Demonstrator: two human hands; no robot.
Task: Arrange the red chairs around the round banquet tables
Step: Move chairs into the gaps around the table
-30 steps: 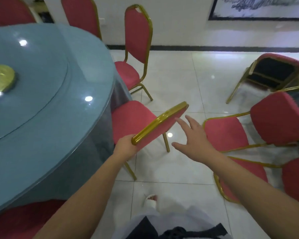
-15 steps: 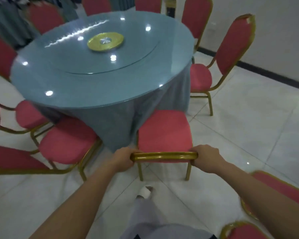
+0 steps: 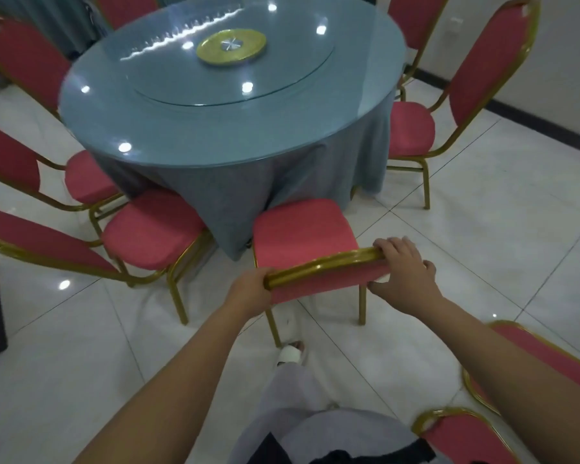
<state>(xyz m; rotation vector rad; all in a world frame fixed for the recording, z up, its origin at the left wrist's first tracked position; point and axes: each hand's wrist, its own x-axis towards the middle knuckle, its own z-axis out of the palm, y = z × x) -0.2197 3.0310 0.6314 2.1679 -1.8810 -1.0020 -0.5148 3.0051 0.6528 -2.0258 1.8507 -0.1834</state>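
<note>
Logging nearest first: first spare chair (image 3: 466, 437) at my lower right, second spare chair (image 3: 549, 358) just beyond it, both outside the ring and well apart from the table. A slippered foot (image 3: 290, 354) stands on the white floor tiles (image 3: 482, 229) behind the work

Both hands are on the held chair (image 3: 302, 229). Left hand (image 3: 248, 289) wraps the left end of its gold top rail (image 3: 322, 262). Right hand (image 3: 404, 272) clamps the right end, fingers over the rail, thumb under the red pad. The chair faces the round table (image 3: 228, 128), seat front at the grey tablecloth (image 3: 265, 182); touching or just short, I cannot tell

Progress, my judgement: this table is nearly dressed. The held chair wants a last nudge and squaring. The gap between it and the right-hand chair (image 3: 411, 132) looks wide enough for one spare. Other tables are out of view, so I cannot say what is left there

Count: nine red chairs, seven at the table and two spare. The seven are the held chair, near-left chair (image 3: 151, 236), second left chair (image 3: 87, 179), far-left chair (image 3: 27, 58), top-edge chair (image 3: 124, 8), right-hand chair and far-right chair (image 3: 416, 21). One table, one glass turntable (image 3: 282, 82), one gold disc (image 3: 231, 45) at its centre
</note>
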